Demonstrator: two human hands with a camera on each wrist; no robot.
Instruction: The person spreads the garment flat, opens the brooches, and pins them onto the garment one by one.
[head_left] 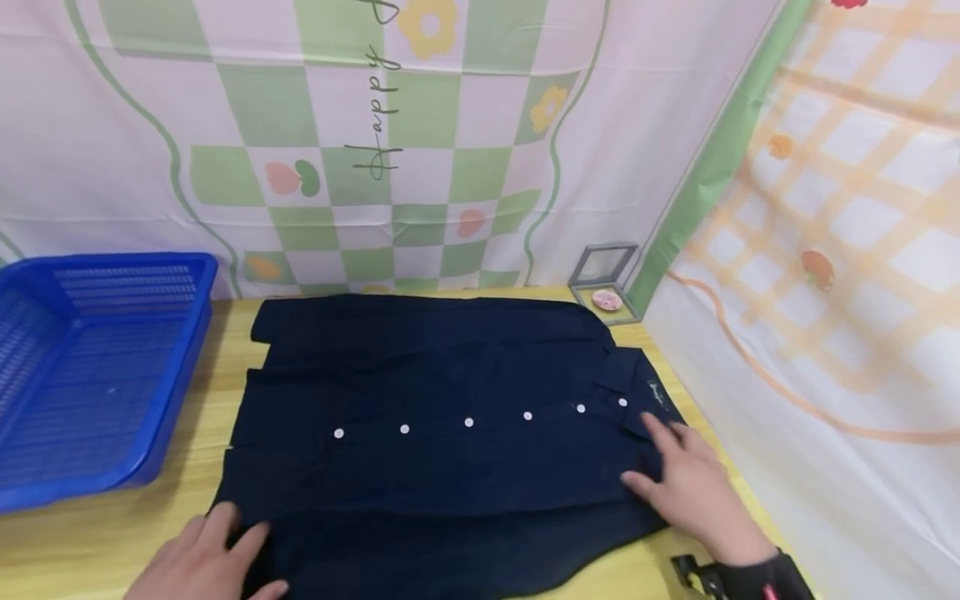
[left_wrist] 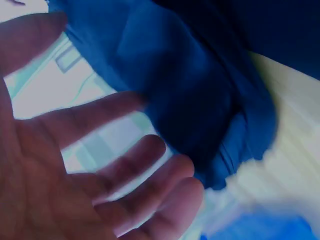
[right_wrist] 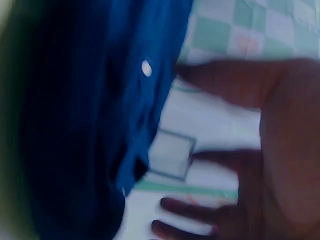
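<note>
A dark navy button shirt (head_left: 450, 442) lies flat on the wooden table (head_left: 97, 525), its white buttons in a row and its collar to the right. My left hand (head_left: 206, 558) rests with straight fingers at the shirt's near left hem. The left wrist view shows that left hand (left_wrist: 95, 170) with spread fingers beside the navy shirt (left_wrist: 200, 95). My right hand (head_left: 686, 483) lies flat on the shirt near the collar, fingers spread. In the blurred right wrist view the right hand (right_wrist: 250, 150) is open next to the shirt (right_wrist: 90, 125) and one button.
A blue plastic basket (head_left: 82, 375) stands on the table at the left. A small clear box (head_left: 606, 279) with a pink disc sits at the back right corner. Patterned cloth walls rise behind and to the right. Bare wood shows along the near edge.
</note>
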